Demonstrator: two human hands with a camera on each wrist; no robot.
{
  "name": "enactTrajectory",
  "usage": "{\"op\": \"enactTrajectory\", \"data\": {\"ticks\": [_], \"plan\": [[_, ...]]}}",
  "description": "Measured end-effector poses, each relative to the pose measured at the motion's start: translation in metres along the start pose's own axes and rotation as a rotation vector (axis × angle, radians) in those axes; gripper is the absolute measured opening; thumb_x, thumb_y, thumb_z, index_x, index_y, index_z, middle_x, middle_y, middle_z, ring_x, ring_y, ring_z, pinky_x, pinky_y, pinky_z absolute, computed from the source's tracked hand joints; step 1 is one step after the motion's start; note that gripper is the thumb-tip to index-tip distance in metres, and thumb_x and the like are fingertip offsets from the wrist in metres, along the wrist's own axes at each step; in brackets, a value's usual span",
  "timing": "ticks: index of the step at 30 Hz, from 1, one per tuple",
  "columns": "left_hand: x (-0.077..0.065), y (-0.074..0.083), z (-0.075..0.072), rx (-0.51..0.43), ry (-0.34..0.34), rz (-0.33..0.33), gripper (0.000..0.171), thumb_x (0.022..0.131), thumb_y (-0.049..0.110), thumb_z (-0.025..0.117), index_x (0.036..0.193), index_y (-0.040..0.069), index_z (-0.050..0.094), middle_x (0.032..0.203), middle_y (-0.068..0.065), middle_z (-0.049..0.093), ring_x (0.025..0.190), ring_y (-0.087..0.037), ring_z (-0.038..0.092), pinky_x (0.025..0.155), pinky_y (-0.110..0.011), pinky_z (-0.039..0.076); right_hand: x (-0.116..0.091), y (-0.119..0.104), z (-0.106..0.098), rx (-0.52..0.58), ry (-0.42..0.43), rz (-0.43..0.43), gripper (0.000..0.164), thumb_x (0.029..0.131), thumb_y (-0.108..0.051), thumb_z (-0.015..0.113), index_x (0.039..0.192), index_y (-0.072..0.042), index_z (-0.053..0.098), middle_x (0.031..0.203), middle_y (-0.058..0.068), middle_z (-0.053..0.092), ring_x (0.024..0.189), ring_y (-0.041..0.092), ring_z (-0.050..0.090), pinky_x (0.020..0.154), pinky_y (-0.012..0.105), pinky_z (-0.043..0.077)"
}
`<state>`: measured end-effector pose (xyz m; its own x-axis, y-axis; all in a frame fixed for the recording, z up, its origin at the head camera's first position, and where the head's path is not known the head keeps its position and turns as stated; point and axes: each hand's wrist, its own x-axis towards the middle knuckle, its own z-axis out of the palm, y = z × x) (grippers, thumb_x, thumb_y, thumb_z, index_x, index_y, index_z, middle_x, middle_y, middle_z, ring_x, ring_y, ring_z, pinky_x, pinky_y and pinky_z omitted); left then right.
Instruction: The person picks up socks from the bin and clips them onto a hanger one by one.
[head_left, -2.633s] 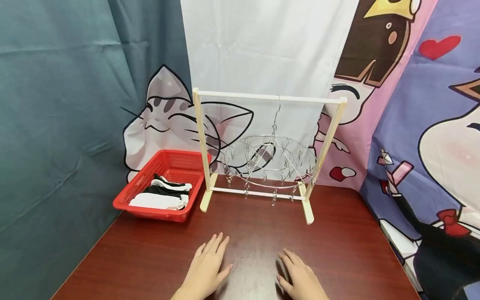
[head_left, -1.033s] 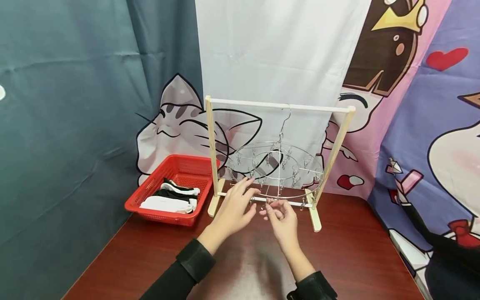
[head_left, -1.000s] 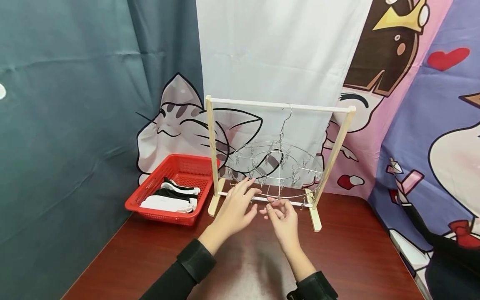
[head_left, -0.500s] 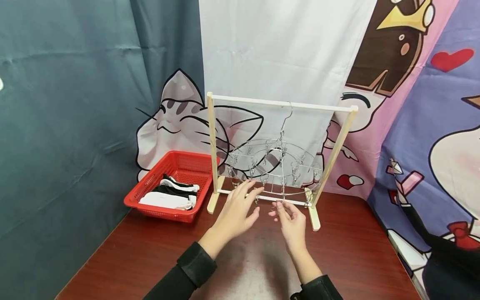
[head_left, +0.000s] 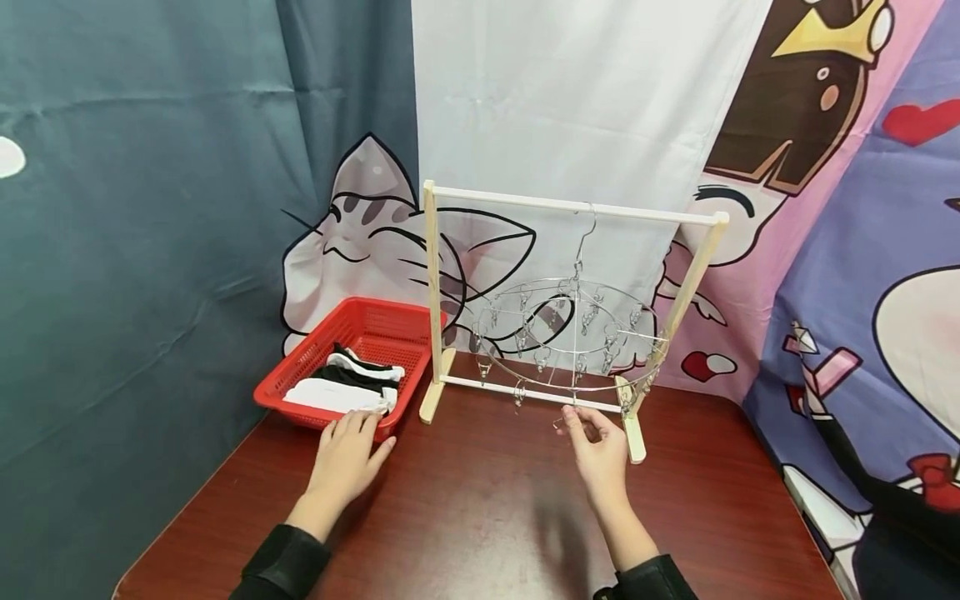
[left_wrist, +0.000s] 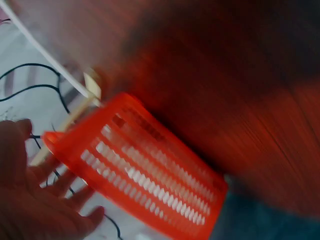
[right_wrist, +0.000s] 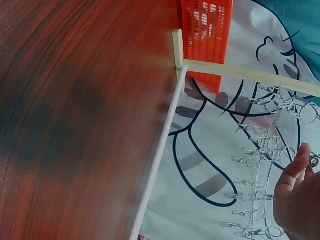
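In the head view, a red basket (head_left: 300,362) at the left holds white socks (head_left: 330,395) and black socks (head_left: 348,379), lying folded side by side. My left hand (head_left: 343,462) is at its front rim, fingers spread and holding nothing; the left wrist view is blurred and shows the basket's perforated side (left_wrist: 150,175) beside the fingers. A round wire hanger (head_left: 576,333) with several dangling clips (head_left: 519,393) hangs from the rack's white top bar (head_left: 510,200). At the hanger's front edge my right hand (head_left: 602,454) pinches a metal clip (right_wrist: 314,161) between thumb and forefinger.
The wooden rack's left post (head_left: 433,283) stands right beside the basket, its right post (head_left: 690,292) past the hanger. A white lower bar (head_left: 495,387) joins the feet. Printed cloth (head_left: 525,100) hangs behind the brown table (head_left: 465,517).
My left hand has left the hanger and moved left and down to the basket's front edge. My right hand stays on the clip at the hanger's front, shifted slightly rightward in view.
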<state>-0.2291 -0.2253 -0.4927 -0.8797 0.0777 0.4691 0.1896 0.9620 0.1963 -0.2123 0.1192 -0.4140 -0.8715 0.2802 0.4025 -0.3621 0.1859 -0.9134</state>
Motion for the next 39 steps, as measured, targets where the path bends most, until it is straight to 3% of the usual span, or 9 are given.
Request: {"op": "enactTrajectory", "data": {"ticks": [4, 10, 12, 18, 24, 30, 33, 35, 39], "plan": [[-0.001, -0.009, -0.011, -0.013, 0.040, 0.047, 0.029, 0.095, 0.028, 0.068, 0.100, 0.000, 0.066, 0.095, -0.020, 0.064, 0.097, -0.042, 0.061, 0.089, -0.055, 0.047, 0.002, -0.003, -0.004, -0.004, 0.001, -0.009, 0.018, 0.095, -0.002, 0.068, 0.093, 0.016, 0.069, 0.076, 0.033, 0.068, 0.056, -0.001, 0.061, 0.052, 0.016, 0.047], [0.000, -0.010, -0.028, -0.068, -0.005, -0.046, 0.016, 0.091, 0.019, 0.068, 0.079, 0.011, 0.062, 0.064, -0.004, 0.055, 0.061, -0.029, 0.060, 0.050, -0.046, 0.045, 0.004, -0.002, -0.008, 0.021, -0.004, -0.045, 0.014, 0.095, 0.003, 0.066, 0.089, 0.016, 0.068, 0.075, 0.034, 0.067, 0.058, -0.002, 0.062, 0.052, 0.014, 0.046], [-0.001, -0.010, -0.031, -0.076, -0.049, -0.095, 0.011, 0.088, 0.017, 0.070, 0.087, 0.008, 0.065, 0.070, -0.007, 0.060, 0.066, -0.031, 0.063, 0.052, -0.047, 0.048, 0.004, 0.003, -0.008, 0.028, -0.002, -0.062, 0.013, 0.095, 0.005, 0.065, 0.088, 0.015, 0.068, 0.073, 0.034, 0.066, 0.058, -0.001, 0.061, 0.051, 0.014, 0.045], [0.002, -0.012, -0.036, -0.080, -0.250, -0.257, 0.046, 0.082, 0.024, 0.077, 0.116, -0.006, 0.067, 0.106, -0.029, 0.067, 0.098, -0.048, 0.064, 0.077, -0.061, 0.053, 0.007, 0.030, -0.010, 0.069, 0.015, -0.057, 0.012, 0.094, 0.003, 0.067, 0.086, 0.011, 0.069, 0.070, 0.026, 0.067, 0.057, 0.006, 0.063, 0.050, 0.013, 0.044], [0.014, -0.011, -0.040, -0.129, -0.380, -0.313, 0.020, 0.079, 0.013, 0.077, 0.096, 0.002, 0.074, 0.095, -0.023, 0.071, 0.086, -0.040, 0.068, 0.067, -0.055, 0.053, 0.004, 0.034, -0.011, 0.074, -0.006, -0.085, 0.014, 0.095, -0.003, 0.069, 0.086, 0.008, 0.070, 0.071, 0.022, 0.069, 0.058, 0.005, 0.063, 0.050, 0.015, 0.045], [0.021, -0.016, -0.037, -0.055, -0.478, -0.328, 0.045, 0.071, 0.017, 0.087, 0.108, -0.002, 0.070, 0.106, -0.032, 0.067, 0.093, -0.049, 0.066, 0.070, -0.058, 0.054, 0.002, 0.038, -0.011, 0.057, -0.005, -0.068, 0.012, 0.095, -0.002, 0.069, 0.087, 0.007, 0.069, 0.068, 0.013, 0.069, 0.058, 0.005, 0.063, 0.051, 0.017, 0.047], [0.024, -0.021, -0.032, -0.032, -0.534, -0.342, 0.031, 0.072, 0.016, 0.085, 0.095, 0.000, 0.071, 0.104, -0.032, 0.067, 0.092, -0.047, 0.067, 0.072, -0.057, 0.055, 0.001, 0.038, -0.011, 0.071, -0.007, -0.053, 0.012, 0.095, -0.003, 0.069, 0.087, 0.007, 0.069, 0.069, 0.012, 0.069, 0.059, 0.007, 0.064, 0.054, 0.017, 0.050], [0.024, -0.024, -0.030, -0.035, -0.545, -0.345, 0.020, 0.073, 0.014, 0.083, 0.081, 0.004, 0.068, 0.099, -0.029, 0.068, 0.089, -0.044, 0.067, 0.070, -0.056, 0.055, 0.001, 0.038, -0.011, 0.077, -0.012, -0.044, 0.013, 0.095, -0.003, 0.069, 0.086, 0.006, 0.070, 0.069, 0.012, 0.069, 0.059, 0.008, 0.064, 0.055, 0.016, 0.051], [0.023, -0.028, -0.029, -0.054, -0.470, -0.310, 0.026, 0.077, 0.018, 0.081, 0.070, 0.013, 0.057, 0.086, -0.017, 0.064, 0.080, -0.032, 0.064, 0.062, -0.050, 0.051, 0.001, 0.039, -0.011, 0.062, -0.018, -0.028, 0.012, 0.094, -0.002, 0.070, 0.086, 0.007, 0.070, 0.070, 0.017, 0.069, 0.059, 0.007, 0.064, 0.053, 0.016, 0.049]]}}
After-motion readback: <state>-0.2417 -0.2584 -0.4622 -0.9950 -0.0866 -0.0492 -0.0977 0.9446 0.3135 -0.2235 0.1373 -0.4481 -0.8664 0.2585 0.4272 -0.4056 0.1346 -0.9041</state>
